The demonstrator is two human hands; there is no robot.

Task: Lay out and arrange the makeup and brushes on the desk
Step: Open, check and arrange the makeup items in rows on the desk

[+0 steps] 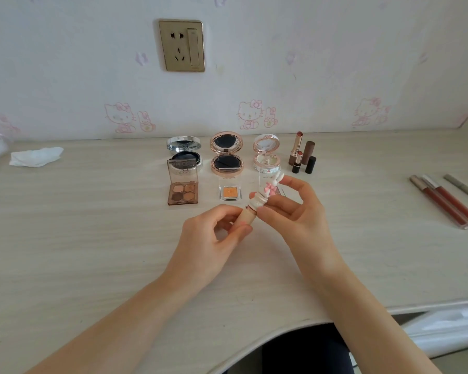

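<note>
Above the desk's middle, my left hand point(214, 230) grips the beige tube of a lip gloss point(245, 215), while my right hand point(289, 209) pinches its white rabbit-shaped cap point(266, 191); cap and tube sit nearly joined. Behind them stand three open round compacts: silver point(183, 149), rose-gold point(226, 155) and white floral point(266, 153). In front lie an open four-shade eyeshadow palette point(183, 188) and an open orange single shadow point(229, 188). Two uncapped lipsticks with their caps point(301, 155) stand to the right.
Two red lip gloss tubes point(446, 202) and a grey pencil point(464, 188) lie at the far right. A crumpled white tissue point(35, 157) rests at the left. The desk's curved front edge point(281, 329) runs near my body; a wall socket point(182, 45) is above.
</note>
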